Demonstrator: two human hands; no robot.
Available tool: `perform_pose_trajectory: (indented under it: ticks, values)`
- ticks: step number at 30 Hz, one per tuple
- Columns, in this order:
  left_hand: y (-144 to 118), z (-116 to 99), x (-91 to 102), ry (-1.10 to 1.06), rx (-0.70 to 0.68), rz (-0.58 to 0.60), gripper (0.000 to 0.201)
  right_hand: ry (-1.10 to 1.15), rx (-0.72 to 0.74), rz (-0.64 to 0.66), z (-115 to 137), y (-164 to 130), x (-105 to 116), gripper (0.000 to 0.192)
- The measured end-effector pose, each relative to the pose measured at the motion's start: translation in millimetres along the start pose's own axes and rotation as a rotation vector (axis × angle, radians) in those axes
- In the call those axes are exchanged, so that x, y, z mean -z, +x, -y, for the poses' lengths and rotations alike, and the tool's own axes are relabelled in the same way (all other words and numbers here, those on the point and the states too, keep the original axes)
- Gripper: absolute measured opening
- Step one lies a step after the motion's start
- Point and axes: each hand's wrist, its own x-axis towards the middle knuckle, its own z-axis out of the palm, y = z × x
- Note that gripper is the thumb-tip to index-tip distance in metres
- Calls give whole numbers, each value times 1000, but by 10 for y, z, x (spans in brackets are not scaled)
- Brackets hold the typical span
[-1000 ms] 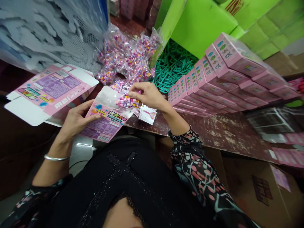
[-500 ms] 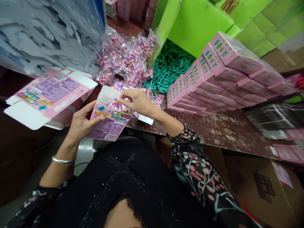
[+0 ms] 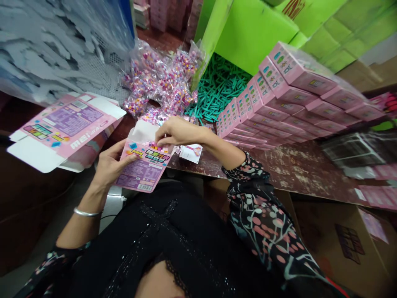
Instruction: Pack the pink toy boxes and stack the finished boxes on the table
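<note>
My left hand grips a pink and purple printed carton by its left side, thumb on the front panel. The carton's top is open, with a white flap standing up at the back. In its mouth sits a clear bag of small colourful pieces, mostly down inside. My right hand is at the opening with fingers curled down onto the bag; the fingertips are partly hidden. Just right of the carton, a white card with a small picture lies at the table's edge.
Flattened pink cartons lie at left. Beyond my hands is a heap of bagged colourful pieces, with green sticks beside it. Stacked pink boxes stand on the worn table at right. A lime-green box rises behind.
My right hand has pushed the bag deeper into the carton, so less of it shows above the rim. The carton and my left hand have shifted slightly down, and more of the white card shows.
</note>
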Motion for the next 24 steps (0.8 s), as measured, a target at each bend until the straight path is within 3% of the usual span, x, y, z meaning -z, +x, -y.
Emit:
perform_pose_trajectory:
  ticks: [3,5,10,12,15,20,24]
  values:
    - [-28,41,-7,-11,-5,-38,71,64,-12,70,-10,-38,108,15]
    - [-26,47,29,50,-28,-53,77,72,-26,38,2,-69,141,14]
    - [4,-45,63,176,-111,32,86,72,19,-299,73,1,59,16]
    - [0,-78,30,155,-119,64,84,80,66,-262,90,67,-19,18]
    - [-16,-72,12,116,-147,-12,80,58,109,-113,99,107,-129,19]
    - [-6,-3,22,91,-160,-121,80,-24,84,-226,61,47,-217,27]
    - [18,38,-163,20,-147,-117,83,-19,23,-160,17,113,-267,33]
